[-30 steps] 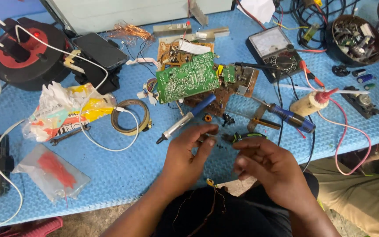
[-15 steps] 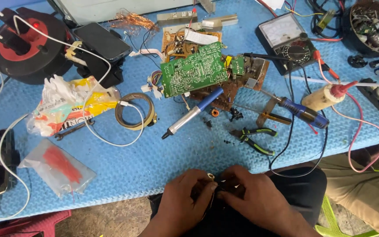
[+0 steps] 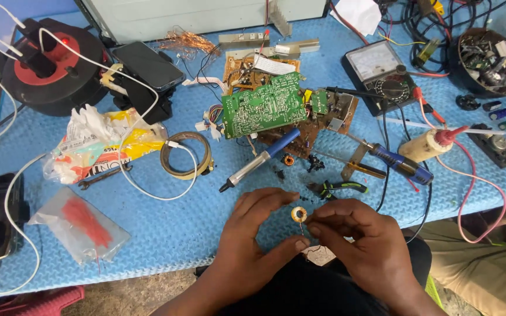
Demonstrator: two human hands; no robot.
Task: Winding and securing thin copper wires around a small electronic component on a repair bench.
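Near the front edge of the blue foam mat point(image 3: 165, 234), the left hand point(image 3: 253, 234) and the right hand point(image 3: 361, 246) meet around a small ring-shaped coil point(image 3: 298, 215), pale with a dark hole in its middle. The left hand curves around it, fingertips touching the ring's left side, the thumb below; the right hand is closed in a pinch just right of the ring, and a thin wire seems to run down from there, though it is too fine to follow. How the ring is gripped on its far side is hidden by the fingers. Both forearms leave the picture at the bottom. Just beyond the hands lie green-handled pliers point(image 3: 338, 188), partly hidden behind the right hand's knuckles, and a blue-and-silver soldering tool point(image 3: 259, 161) lying slantwise. Farther back a green circuit board point(image 3: 263, 105) rests tilted on brown boards, whose lower parts it covers. To the right sit a meter point(image 3: 382, 73), a glue bottle with a red tip point(image 3: 428, 145) and a blue-handled screwdriver point(image 3: 402, 164). At the left, a roll of tape point(image 3: 186, 155), a crumpled wrapper point(image 3: 98, 143) and a black-and-red cable reel point(image 3: 48, 67), cut off by the frame's edge.
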